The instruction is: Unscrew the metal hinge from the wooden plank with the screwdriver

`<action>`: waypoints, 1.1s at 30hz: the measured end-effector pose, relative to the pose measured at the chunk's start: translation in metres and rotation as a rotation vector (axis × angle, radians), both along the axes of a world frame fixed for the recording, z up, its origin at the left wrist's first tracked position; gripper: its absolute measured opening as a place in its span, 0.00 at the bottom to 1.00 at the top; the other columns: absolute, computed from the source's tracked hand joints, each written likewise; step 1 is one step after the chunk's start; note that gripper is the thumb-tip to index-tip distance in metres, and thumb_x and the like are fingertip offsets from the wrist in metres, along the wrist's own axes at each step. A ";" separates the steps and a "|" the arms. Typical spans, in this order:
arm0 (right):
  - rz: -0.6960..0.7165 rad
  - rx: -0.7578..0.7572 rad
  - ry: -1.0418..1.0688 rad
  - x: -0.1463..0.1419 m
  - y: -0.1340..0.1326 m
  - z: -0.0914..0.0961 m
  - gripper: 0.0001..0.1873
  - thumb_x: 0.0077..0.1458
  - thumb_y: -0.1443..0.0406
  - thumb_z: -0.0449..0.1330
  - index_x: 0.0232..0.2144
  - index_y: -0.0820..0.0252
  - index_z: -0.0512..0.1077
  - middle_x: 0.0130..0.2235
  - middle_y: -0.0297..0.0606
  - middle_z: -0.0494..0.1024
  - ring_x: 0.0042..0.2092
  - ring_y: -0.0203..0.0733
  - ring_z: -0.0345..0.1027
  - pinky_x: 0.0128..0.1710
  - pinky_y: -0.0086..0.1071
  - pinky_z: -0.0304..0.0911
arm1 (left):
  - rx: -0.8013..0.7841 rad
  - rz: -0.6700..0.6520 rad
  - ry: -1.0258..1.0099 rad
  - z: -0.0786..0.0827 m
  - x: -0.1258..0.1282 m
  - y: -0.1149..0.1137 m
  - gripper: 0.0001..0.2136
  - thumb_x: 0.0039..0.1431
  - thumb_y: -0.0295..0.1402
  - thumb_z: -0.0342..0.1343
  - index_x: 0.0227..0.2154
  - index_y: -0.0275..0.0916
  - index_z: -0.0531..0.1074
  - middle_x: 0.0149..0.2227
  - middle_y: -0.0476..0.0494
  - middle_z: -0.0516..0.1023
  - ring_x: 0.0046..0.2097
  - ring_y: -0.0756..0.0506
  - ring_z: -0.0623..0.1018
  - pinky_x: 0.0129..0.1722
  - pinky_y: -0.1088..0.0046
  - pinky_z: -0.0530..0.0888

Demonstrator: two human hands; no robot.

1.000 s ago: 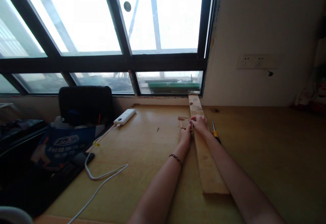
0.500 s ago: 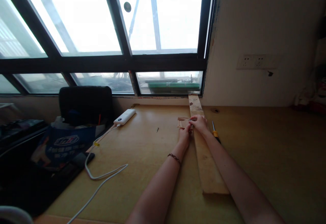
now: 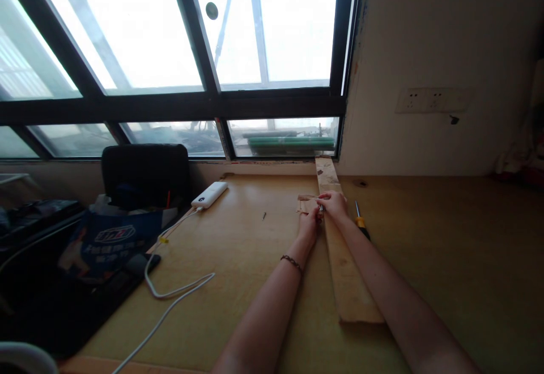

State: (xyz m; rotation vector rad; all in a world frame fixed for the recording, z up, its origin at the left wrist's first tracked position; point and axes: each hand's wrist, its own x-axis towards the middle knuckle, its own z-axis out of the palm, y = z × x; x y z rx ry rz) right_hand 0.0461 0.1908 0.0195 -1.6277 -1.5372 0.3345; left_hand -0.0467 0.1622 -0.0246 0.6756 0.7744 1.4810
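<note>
My left hand [image 3: 309, 221] and my right hand [image 3: 334, 205] meet at the left edge of a long wooden board [image 3: 351, 283] on the table. Both are closed, fingertips together around a small shiny metal piece [image 3: 322, 208] too small to name. Just left of the fingers lies a small light-brown piece [image 3: 304, 204], wood or cardboard, partly hidden by my left hand. Right of the board, beside my right forearm, lies a screwdriver [image 3: 360, 222] with a yellow and black handle. A small dark screw-like piece [image 3: 264, 215] rests on the table to the left.
A white power bank [image 3: 209, 195] with a white cable [image 3: 178, 294] lies along the table's left side. Beyond that edge stand a black chair [image 3: 144, 175] and a blue bag [image 3: 110, 238]. The board's far end reaches the window wall; a socket panel [image 3: 433, 100] is at right.
The view has shifted very slightly. Both hands stay at the same spot by the board, with only a tiny movement of the fingers around the metal piece.
</note>
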 end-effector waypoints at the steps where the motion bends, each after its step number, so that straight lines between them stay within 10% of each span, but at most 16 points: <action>1: -0.007 0.016 -0.003 0.000 -0.001 0.000 0.08 0.41 0.58 0.61 0.25 0.53 0.76 0.33 0.33 0.78 0.39 0.41 0.69 0.45 0.34 0.58 | -0.009 0.004 0.006 0.000 0.000 0.000 0.11 0.41 0.33 0.58 0.29 0.33 0.69 0.20 0.52 0.67 0.19 0.56 0.65 0.20 0.80 0.60; 15: -0.025 0.359 0.756 0.003 0.004 0.007 0.16 0.41 0.56 0.59 0.28 0.62 0.67 0.29 0.39 0.75 0.29 0.38 0.68 0.32 0.32 0.63 | -0.153 0.167 0.199 0.003 -0.006 0.000 0.11 0.48 0.39 0.49 0.23 0.35 0.66 0.17 0.51 0.67 0.18 0.53 0.68 0.18 0.78 0.65; 26: 0.167 0.096 0.637 -0.028 -0.022 0.033 0.12 0.43 0.60 0.58 0.27 0.65 0.72 0.24 0.38 0.75 0.24 0.35 0.68 0.24 0.27 0.64 | -0.146 0.501 0.701 0.021 -0.186 0.002 0.10 0.46 0.37 0.53 0.19 0.35 0.67 0.20 0.45 0.72 0.21 0.50 0.72 0.22 0.74 0.70; 33: 0.130 -0.185 0.406 -0.101 -0.026 0.009 0.07 0.41 0.69 0.56 0.22 0.63 0.75 0.23 0.39 0.77 0.27 0.39 0.72 0.28 0.28 0.66 | -0.257 0.553 0.840 0.009 -0.195 0.005 0.04 0.40 0.28 0.57 0.21 0.35 0.67 0.14 0.48 0.68 0.18 0.47 0.72 0.20 0.72 0.70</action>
